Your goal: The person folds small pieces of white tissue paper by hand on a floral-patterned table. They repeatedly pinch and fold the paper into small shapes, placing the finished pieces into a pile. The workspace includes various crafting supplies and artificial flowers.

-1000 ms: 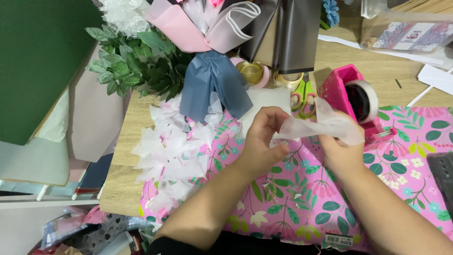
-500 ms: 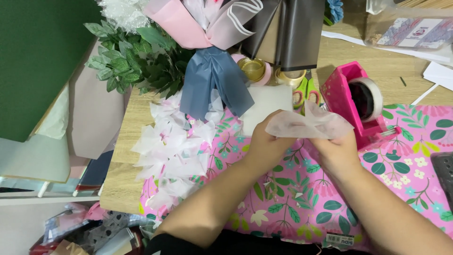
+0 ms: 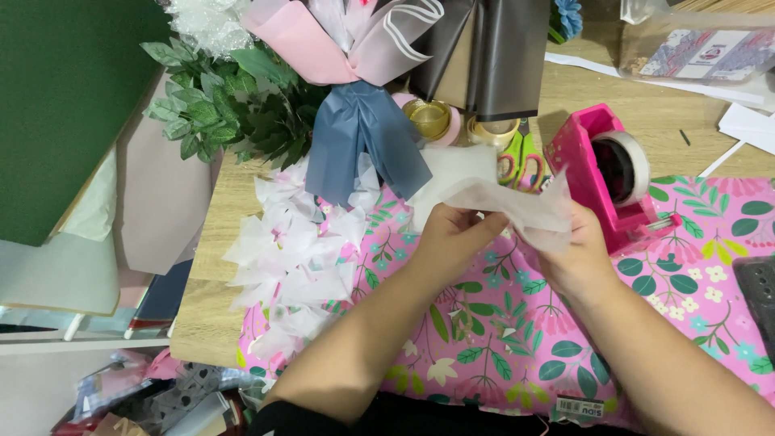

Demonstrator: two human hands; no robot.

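A pink floral mat (image 3: 646, 323) covered the wooden table (image 3: 210, 242). A pile of folded white tissue pieces (image 3: 282, 258) lay at its left edge. Above the mat, the left hand (image 3: 448, 238) and right hand (image 3: 577, 254) each pinched one white tissue sheet (image 3: 517, 206), beside a pink tape dispenser (image 3: 605, 173).

Bright, even indoor light falls from above, with soft shadows under the tape dispenser (image 3: 607, 179) and the dark wrapping paper (image 3: 492, 56). The clear bag (image 3: 694, 44) shows mild glare. The focus is sharp across the tabletop (image 3: 202, 242), and straight edges bend slightly at the corners.
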